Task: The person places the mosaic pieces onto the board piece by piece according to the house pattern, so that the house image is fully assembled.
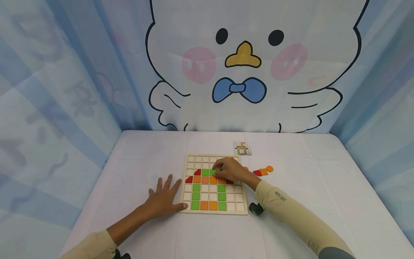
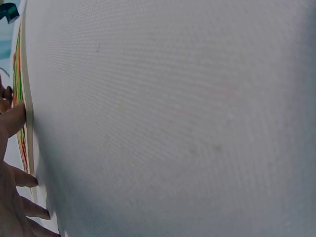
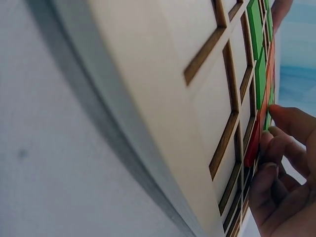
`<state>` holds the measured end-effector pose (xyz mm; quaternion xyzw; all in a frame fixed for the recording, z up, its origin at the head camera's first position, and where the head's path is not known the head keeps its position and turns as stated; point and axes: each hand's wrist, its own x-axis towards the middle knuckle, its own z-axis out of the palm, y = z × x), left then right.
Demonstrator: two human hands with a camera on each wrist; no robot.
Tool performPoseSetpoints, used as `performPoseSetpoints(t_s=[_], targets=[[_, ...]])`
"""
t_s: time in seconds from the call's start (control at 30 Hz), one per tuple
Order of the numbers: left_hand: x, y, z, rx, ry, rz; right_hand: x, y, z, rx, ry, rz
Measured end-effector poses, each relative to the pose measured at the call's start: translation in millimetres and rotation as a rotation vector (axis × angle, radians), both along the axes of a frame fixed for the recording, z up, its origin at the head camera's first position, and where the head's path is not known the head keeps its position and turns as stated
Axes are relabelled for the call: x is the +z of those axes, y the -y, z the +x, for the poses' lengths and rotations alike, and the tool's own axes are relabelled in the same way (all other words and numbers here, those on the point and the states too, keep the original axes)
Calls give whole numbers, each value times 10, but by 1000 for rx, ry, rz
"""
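A wooden grid board lies on the table, with red, green and orange tiles set in several of its cells. My right hand reaches over the upper middle of the board. Its thumb and index finger pinch at a green square tile in the upper row of tiles. In the right wrist view, the curled fingers of that right hand are close against the board, beside a red tile. My left hand is spread flat at the board's left edge, its thumb resting on the lower left corner.
A small pattern card lies behind the board. To the right are a red piece, an orange square and an orange disc, with another orange piece partly hidden behind my right wrist. A printed curtain stands behind the table.
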<state>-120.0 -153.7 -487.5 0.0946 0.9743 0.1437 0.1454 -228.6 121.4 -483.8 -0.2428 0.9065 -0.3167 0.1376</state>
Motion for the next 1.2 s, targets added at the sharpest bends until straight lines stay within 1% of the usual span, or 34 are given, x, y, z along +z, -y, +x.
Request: performPoseSetpoints(t_s=[0.17, 0.37, 0.57, 0.7, 0.77, 0.97, 1.07, 1.2], targets=[[10, 3, 2, -2, -3, 4, 1, 3, -9, -8, 9, 12], [17, 3, 3, 0, 2, 6, 34, -51, -2, 6, 24, -20], [15, -10, 2, 5, 5, -2, 59, -211, -31, 28, 11, -51], [5, -12, -1, 5, 6, -8, 101, -369, -56, 22, 7, -61], [3, -13, -3, 6, 7, -10, 130, -465, -67, 9, 9, -66], [8, -12, 1, 11, 11, -12, 203, -793, -101, -94, 43, -70], [16, -13, 2, 10, 17, -10, 229, -944, -96, -143, 62, -59], [33, -16, 6, 13, 26, -5, 235, -1101, -70, -185, 75, -31]])
